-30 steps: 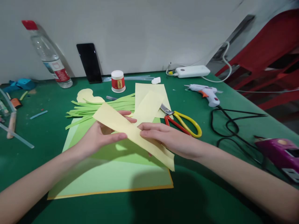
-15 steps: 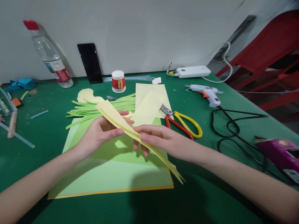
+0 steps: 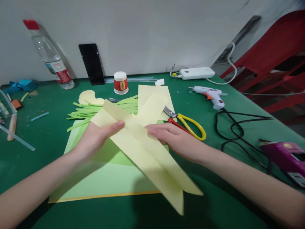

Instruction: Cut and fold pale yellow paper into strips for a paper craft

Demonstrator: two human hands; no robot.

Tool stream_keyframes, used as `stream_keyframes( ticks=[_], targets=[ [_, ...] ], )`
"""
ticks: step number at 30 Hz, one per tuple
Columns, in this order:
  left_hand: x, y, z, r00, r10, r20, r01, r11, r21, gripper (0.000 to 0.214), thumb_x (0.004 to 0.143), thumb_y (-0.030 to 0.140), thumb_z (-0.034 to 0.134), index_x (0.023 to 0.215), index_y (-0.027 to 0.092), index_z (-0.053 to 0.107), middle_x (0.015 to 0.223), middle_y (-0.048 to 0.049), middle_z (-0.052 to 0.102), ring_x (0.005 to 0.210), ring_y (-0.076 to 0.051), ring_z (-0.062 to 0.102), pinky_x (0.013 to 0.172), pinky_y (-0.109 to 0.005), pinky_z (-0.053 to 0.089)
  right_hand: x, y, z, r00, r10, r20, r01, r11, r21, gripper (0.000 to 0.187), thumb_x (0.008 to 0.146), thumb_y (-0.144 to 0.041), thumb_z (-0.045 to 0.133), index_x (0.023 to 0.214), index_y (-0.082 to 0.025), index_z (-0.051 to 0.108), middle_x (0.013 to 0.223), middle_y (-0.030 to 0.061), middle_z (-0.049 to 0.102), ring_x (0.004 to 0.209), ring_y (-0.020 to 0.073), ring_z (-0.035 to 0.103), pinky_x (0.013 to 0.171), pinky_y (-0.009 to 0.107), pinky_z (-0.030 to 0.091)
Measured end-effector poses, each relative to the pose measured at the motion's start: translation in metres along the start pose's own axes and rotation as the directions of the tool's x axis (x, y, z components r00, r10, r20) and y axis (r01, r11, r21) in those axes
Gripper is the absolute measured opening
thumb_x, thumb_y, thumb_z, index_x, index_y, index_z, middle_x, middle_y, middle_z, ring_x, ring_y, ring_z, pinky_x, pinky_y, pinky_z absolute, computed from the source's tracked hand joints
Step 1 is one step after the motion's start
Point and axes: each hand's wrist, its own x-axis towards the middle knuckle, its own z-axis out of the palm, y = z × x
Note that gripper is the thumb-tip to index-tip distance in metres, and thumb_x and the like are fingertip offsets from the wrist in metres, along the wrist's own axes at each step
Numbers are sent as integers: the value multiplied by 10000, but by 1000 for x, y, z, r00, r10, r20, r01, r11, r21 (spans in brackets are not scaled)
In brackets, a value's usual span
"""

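Observation:
Between my hands is a long pale yellow paper strip (image 3: 143, 146), opened out along a lengthwise crease, its near end split into two points. My left hand (image 3: 101, 133) grips its left edge, thumb on top and fingers hidden beneath. On the other edge, my right hand (image 3: 170, 136) pinches the paper between thumb and fingers. Below lie stacked green sheets (image 3: 102, 181). Fringed green paper strips (image 3: 85, 111) and a rounded yellow cutout (image 3: 87, 96) are behind my left hand. Scissors (image 3: 190, 125) with red and yellow handles rest beyond my right hand, beside yellow sheets (image 3: 154, 90).
A glue gun (image 3: 209, 95) and its black cord lie at right, near a purple power strip (image 3: 286, 156). Along the wall stand a bottle (image 3: 52, 57), a phone (image 3: 92, 65), a small tub (image 3: 121, 83) and a white power adapter (image 3: 196, 73). Glue sticks lie at left.
The yellow paper, narrow and folded before, is now spread open with its face showing. Its split end has swung nearer and lower. Both hands stay on it.

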Motion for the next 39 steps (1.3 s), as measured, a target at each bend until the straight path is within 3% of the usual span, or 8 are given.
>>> stream_keyframes(
  ticks=[5, 10, 18, 20, 23, 27, 35, 39],
  targets=[
    [1, 5, 1, 987, 71, -145, -77, 997, -32, 297, 706, 202, 681, 994, 216, 609, 945, 7, 684, 858, -159, 639, 701, -226, 543, -8, -9, 2, 995, -81, 64, 96, 954, -284, 281, 730, -119, 494, 982, -173, 605, 854, 7, 632, 736, 123, 568, 604, 218, 441],
    [8, 18, -9, 944, 217, -249, -238, 969, -59, 284, 733, 202, 653, 1010, 239, 601, 1040, 37, 658, 990, -153, 592, 788, -225, 522, -12, -17, -8, 995, -85, -54, 50, 882, -469, 156, 749, -200, 506, 647, -158, 616, 654, 9, 616, 606, 137, 553, 518, 246, 420],
    [19, 29, -33, 885, 388, -258, -373, 922, 105, 205, 774, 241, 567, 976, 223, 598, 1068, 43, 628, 1132, -205, 487, 938, -321, 434, -5, -11, -44, 905, -175, -387, 172, 984, -43, 167, 700, -315, 651, 845, -239, 684, 848, 18, 688, 780, 191, 637, 745, 355, 520],
    [19, 29, -37, 763, 621, -179, -513, 750, 417, 360, 759, 194, 584, 1106, 264, 522, 1147, 53, 572, 1144, -213, 465, 949, -355, 411, -3, -10, -46, 891, -190, -412, 189, 981, -43, 179, 719, -308, 636, 879, -243, 683, 878, 16, 687, 786, 182, 637, 759, 349, 517],
    [13, 24, -34, 555, 815, 163, -558, 220, 800, 402, 751, 109, 568, 1103, 298, 526, 1190, 28, 538, 1148, -218, 445, 993, -401, 350, -3, -11, -38, 890, -192, -414, 174, 981, -80, 156, 744, -297, 612, 871, -243, 684, 867, 10, 684, 810, 175, 629, 741, 315, 511],
    [-3, 8, -15, 472, 554, 686, -667, -284, 689, 345, 772, 35, 508, 1027, 257, 576, 1066, -4, 645, 1074, -195, 531, 1049, -460, 249, -4, -9, -14, 928, -178, -329, 137, 980, -143, 179, 779, -302, 557, 872, -198, 669, 804, 23, 668, 739, 164, 610, 642, 280, 492],
    [-19, 4, 5, 402, 532, 745, -682, -369, 631, 330, 805, 226, 566, 1131, 214, 512, 1184, -52, 594, 1219, -213, 416, 1037, -422, 288, -5, 0, 17, 985, -118, -126, 131, 985, 109, 114, 733, -246, 587, 803, -162, 557, 738, 8, 608, 719, 137, 586, 638, 248, 475],
    [-17, 5, 3, 429, 510, 745, -697, -338, 633, 386, 795, 263, 586, 1156, 162, 493, 1199, -89, 578, 1193, -218, 449, 1045, -408, 261, -10, -2, 21, 988, -114, -109, 122, 990, 69, 240, 741, -190, 552, 975, -174, 502, 631, -42, 545, 601, 89, 531, 579, 211, 447]
  ],
)
